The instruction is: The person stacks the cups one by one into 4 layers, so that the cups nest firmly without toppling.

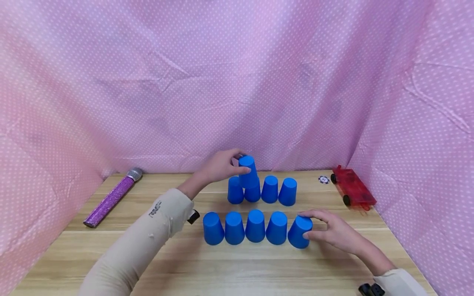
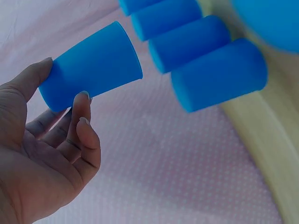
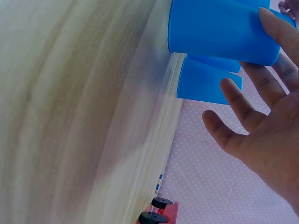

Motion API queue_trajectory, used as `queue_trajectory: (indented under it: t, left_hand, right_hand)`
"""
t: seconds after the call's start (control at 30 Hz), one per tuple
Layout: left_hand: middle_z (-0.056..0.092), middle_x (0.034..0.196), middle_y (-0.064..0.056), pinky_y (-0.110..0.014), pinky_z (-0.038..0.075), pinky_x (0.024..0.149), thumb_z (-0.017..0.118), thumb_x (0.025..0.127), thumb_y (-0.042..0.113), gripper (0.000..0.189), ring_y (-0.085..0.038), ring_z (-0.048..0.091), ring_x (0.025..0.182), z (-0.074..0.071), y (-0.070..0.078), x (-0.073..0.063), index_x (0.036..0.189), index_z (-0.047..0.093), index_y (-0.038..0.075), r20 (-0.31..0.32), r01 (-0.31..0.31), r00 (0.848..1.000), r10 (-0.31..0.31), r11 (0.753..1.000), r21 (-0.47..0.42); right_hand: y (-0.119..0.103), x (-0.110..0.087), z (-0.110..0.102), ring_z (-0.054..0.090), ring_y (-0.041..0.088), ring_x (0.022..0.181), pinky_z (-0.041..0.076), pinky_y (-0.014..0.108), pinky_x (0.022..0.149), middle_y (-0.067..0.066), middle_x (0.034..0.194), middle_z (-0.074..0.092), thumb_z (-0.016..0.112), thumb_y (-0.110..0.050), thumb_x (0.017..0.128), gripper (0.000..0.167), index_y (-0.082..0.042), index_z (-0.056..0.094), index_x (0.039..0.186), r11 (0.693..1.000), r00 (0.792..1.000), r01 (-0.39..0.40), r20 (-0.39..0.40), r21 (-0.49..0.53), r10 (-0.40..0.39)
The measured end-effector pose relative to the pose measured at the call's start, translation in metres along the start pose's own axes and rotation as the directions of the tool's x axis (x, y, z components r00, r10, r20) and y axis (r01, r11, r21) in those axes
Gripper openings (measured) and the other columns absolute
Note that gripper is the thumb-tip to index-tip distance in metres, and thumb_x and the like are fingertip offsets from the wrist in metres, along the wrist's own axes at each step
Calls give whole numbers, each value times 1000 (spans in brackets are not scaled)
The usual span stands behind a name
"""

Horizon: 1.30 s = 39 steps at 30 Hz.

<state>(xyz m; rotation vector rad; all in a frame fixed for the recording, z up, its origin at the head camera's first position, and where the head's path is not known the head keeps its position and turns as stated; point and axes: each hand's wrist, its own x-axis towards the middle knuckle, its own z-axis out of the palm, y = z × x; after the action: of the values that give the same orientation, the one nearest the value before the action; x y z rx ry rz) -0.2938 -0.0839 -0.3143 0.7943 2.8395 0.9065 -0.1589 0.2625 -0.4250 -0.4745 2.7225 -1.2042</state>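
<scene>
head: left hand (image 1: 221, 165) pinches raised cup (image 1: 249, 178) between thumb and fingers; right hand (image 1: 336, 234), end cup (image 1: 298, 233).

Table (image 1: 237, 271), blue cups (image 1: 255, 226), microphone (image 1: 112, 200), chip (image 1: 324, 179), car (image 1: 352, 186)

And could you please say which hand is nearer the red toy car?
Right: the right hand is front-left of the red toy car; the left hand is much farther left.
</scene>
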Motion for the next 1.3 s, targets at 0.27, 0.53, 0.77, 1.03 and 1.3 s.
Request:
queue_trajectory:
  t: [0.27,0.53,0.77,1.03,1.3]
  left_hand:
    - [63,134,-10,-38,59,83,70,92,45,58,-27,65,112,-10,-6,10,140,54,16,-58,29,998,-28,999,16]
    - [63,135,-10,-43,58,90,70,92,46,58,-29,63,118,-4,-13,18,140,54,17,-54,94,994,-92,995,34]
    - [64,133,-9,-45,58,93,69,91,50,61,-29,63,120,4,-18,18,140,53,19,-58,129,990,-125,989,78]
    - [64,134,-10,-46,57,94,70,91,48,59,-30,63,121,10,-19,19,140,54,18,-55,128,991,-124,990,64]
    - [64,133,-10,-45,58,93,70,91,48,60,-29,64,119,13,-17,22,141,54,18,-46,133,990,-130,989,63]
  right_hand:
    - [1,0,1,51,44,133,42,72,100,6,138,63,77,-38,87,49,-27,63,133,1000,1000,2,5,15,-2]
    - [2,1,1,51,44,133,42,72,100,6,138,63,77,-38,87,49,-27,63,133,1000,1000,-3,3,19,3]
    - [1,0,2,50,44,134,41,73,101,6,139,62,77,-38,87,52,-23,62,135,999,1000,-21,16,32,20]
    - [1,-1,1,50,44,134,41,73,101,6,139,62,77,-37,87,52,-23,62,135,999,1000,-17,9,29,17]
    - [0,-1,1,50,45,135,41,73,100,7,139,62,77,-37,87,53,-22,62,135,999,1000,-22,15,33,21]
